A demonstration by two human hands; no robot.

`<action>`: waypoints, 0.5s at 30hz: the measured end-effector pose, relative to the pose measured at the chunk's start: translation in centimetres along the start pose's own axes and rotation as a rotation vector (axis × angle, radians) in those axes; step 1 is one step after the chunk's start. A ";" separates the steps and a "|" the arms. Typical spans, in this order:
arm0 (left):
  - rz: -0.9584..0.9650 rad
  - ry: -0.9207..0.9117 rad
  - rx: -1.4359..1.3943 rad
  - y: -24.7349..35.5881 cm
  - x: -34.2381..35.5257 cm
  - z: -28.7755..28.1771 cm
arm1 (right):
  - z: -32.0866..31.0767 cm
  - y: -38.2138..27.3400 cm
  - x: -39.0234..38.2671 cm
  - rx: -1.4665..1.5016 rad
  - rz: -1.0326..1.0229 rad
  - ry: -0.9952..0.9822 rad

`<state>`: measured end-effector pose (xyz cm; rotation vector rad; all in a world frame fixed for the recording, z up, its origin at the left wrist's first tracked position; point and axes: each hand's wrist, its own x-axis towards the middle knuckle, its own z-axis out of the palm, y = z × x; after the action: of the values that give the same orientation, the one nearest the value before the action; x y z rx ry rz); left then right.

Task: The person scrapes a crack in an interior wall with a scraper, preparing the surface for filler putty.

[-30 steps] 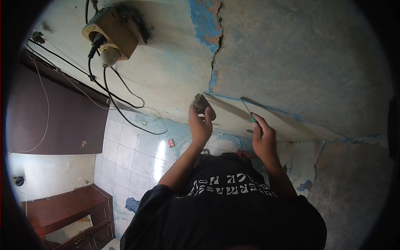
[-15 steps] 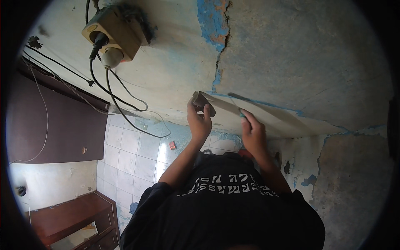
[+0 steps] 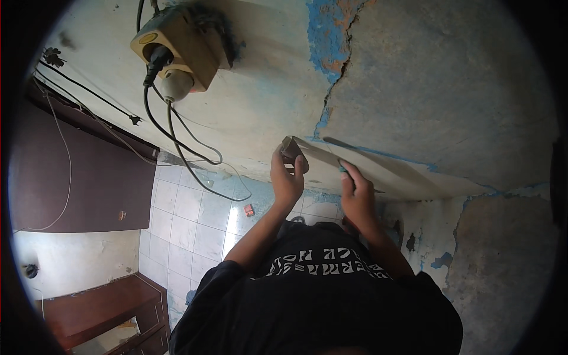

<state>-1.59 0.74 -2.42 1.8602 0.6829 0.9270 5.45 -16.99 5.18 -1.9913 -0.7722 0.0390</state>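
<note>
My left hand (image 3: pixel 287 180) is closed round a dark brown curved piece (image 3: pixel 296 152), which looks like a folded sheet, maybe sandpaper. It is held up close to the wall. To its right, my right hand (image 3: pixel 358 195) is closed on a small green-handled tool (image 3: pixel 342 169). Its handle is mostly hidden in the fingers, and I cannot make out its working end. Both hands are in front of the worn wall (image 3: pixel 254 112), below a crack (image 3: pixel 337 89) edged with flaking blue paint (image 3: pixel 324 41). Whether either item touches the wall, I cannot tell.
A yellowed socket box (image 3: pixel 192 56) with plugs and hanging black cables (image 3: pixel 155 121) is on the wall at the upper left. Below are pale floor tiles (image 3: pixel 183 219) with a small red packet (image 3: pixel 248 210). Brown furniture (image 3: pixel 106 307) stands at the lower left.
The wall, socket box and cables have shifted right and slightly down in the view. Both hands keep their holds, sitting slightly lower in the picture.
</note>
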 end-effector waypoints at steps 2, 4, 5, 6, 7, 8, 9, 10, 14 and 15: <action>-0.054 0.006 -0.050 -0.2 0.2 -0.2 | 1.0 -0.5 -0.3 -0.010 0.026 -0.016; -0.040 0.001 -0.046 -0.1 0.2 -0.3 | 0.1 0.4 -0.3 0.038 0.066 -0.015; -0.025 0.001 -0.044 -0.1 0.4 -0.4 | -0.5 0.9 -0.2 0.040 0.026 -0.009; -0.021 -0.001 -0.045 -0.6 0.4 -0.6 | -0.7 1.0 -0.1 0.043 -0.014 -0.002; 0.008 -0.013 -0.037 -1.2 0.5 -0.6 | -0.6 0.7 0.2 0.052 -0.005 -0.009; 0.034 -0.031 -0.031 -1.1 0.4 -0.6 | 0.1 0.2 0.4 0.046 0.001 0.003; -0.005 -0.035 -0.082 -0.9 0.5 -0.4 | 1.1 -0.4 0.7 0.019 -0.003 -0.010; -0.003 -0.037 -0.083 -0.7 0.5 -0.5 | 1.8 -0.8 0.8 -0.004 -0.014 -0.032; 0.011 -0.026 -0.058 -0.9 0.4 -0.7 | 0.7 0.4 -0.5 0.045 0.017 0.010; 0.020 -0.034 -0.039 -1.2 0.4 -0.7 | 0.3 0.4 -0.5 0.057 0.000 0.028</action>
<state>-2.02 1.88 -3.16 1.8472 0.6230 0.9131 5.16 -17.17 4.51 -1.9344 -0.7456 0.0331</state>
